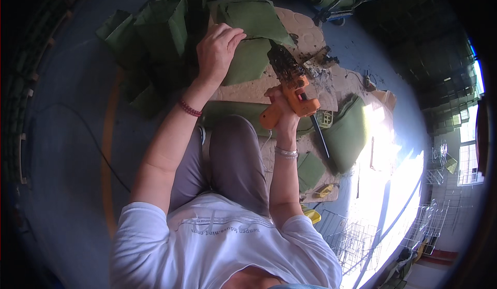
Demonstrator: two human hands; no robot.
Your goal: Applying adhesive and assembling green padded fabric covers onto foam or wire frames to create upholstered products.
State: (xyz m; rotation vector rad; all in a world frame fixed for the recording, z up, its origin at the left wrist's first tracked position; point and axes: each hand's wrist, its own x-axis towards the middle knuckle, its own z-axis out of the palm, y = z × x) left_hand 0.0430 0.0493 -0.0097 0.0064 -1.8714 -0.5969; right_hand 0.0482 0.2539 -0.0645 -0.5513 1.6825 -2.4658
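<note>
Only lettering seen: a small dark printed line [222,230] across the front of the white T-shirt [228,260]. Upside down in this view, bent by folds, only partly legible. Nothing else readable.

With the clock centred on the view, two hands: the left hand [218,48] near twelve, the right hand [281,109] between one and two. One orange gun [296,93], also between one and two, with one dark rod [320,136] at three. Two green flaps, upper [256,20] and lower [247,61], towards twelve. At least two open green bags [163,27] between ten and eleven; the number behind them cannot be told. One cart [344,10] past one. One red bracelet [190,109] near eleven. One orange line [107,149] and one cable [96,141] at nine. Several wire baskets [357,240] between four and five, too tangled to count.
</note>
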